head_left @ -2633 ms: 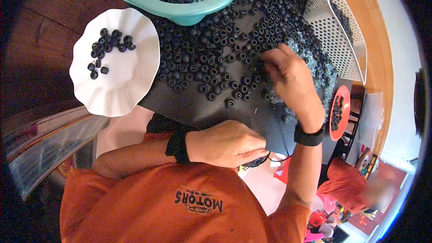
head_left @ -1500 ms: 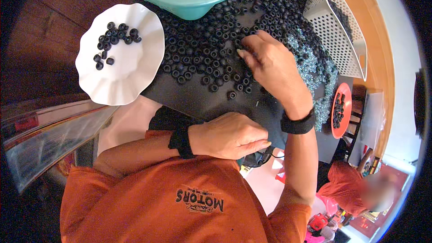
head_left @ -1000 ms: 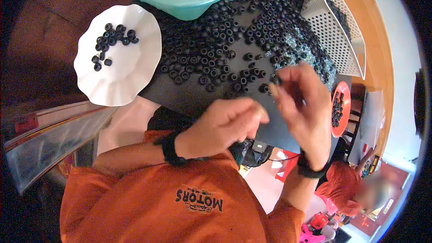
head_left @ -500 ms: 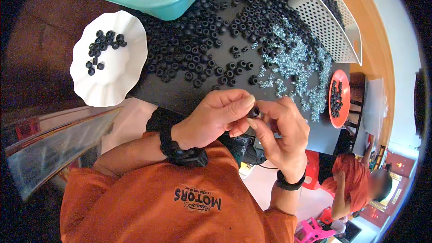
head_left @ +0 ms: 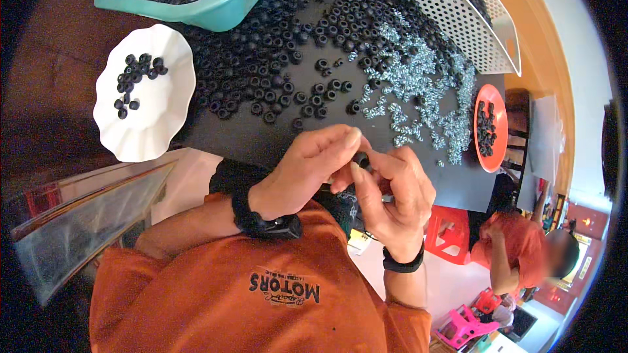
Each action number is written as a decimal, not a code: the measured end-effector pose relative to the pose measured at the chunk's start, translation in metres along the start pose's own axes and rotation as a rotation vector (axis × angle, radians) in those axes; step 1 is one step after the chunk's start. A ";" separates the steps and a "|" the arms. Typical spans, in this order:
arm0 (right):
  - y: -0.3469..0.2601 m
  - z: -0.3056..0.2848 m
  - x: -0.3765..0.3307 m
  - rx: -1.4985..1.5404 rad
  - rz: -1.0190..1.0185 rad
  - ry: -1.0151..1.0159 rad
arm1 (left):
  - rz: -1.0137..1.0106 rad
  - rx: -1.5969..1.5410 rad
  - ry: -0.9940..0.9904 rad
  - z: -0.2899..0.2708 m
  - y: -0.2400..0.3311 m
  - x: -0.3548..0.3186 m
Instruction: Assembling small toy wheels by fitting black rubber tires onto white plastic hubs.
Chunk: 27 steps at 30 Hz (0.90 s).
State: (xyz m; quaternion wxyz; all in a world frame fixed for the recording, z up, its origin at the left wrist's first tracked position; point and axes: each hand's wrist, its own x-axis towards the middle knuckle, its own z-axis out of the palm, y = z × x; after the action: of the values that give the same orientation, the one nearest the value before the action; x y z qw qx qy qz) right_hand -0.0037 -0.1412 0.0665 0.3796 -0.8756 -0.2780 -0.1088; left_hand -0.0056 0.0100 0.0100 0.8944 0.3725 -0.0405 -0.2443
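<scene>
Over the table's near edge, my two hands meet at fingertip distance. My right hand pinches a small round black plastic piece with a hole in it, between thumb and forefinger. Beside it, my left hand is closed, thumb against bent fingers; what its fingertips hold, if anything, is hidden. Beyond the hands lie many loose black pieces of the same kind. A spread of small silvery springs lies to their right, partly mixed with them.
A scalloped white plate at left and an orange-red plate at right hold black pieces. A teal basket and a white perforated basket stand at the back. Another person sits at right, near a red stool.
Both hands still hold together around the black piece, slightly lower left in the picture. The right fingers have closed further over the piece. The view has shifted a little.
</scene>
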 end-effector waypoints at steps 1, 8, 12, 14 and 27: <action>0.000 -0.001 -0.002 -0.009 0.007 0.006 | 0.027 -0.026 0.044 0.006 -0.001 0.000; 0.002 -0.007 -0.001 -0.003 0.061 0.001 | -0.014 -0.125 -0.023 0.001 -0.002 0.001; 0.011 -0.011 -0.002 0.020 -0.091 -0.033 | -0.108 0.005 -0.047 -0.006 -0.004 0.001; 0.006 -0.010 -0.002 0.034 -0.021 -0.008 | -0.110 0.029 -0.065 -0.005 -0.004 0.001; 0.052 -0.057 0.023 -0.134 0.169 -0.100 | 0.042 -0.039 -0.001 -0.002 -0.004 0.005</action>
State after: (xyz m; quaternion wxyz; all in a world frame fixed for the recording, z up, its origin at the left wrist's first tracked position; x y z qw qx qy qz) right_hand 0.0460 -0.2026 0.0829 0.3137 -0.9238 -0.2136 -0.0511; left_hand -0.0024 0.0062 0.0055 0.9064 0.3540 -0.0438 -0.2263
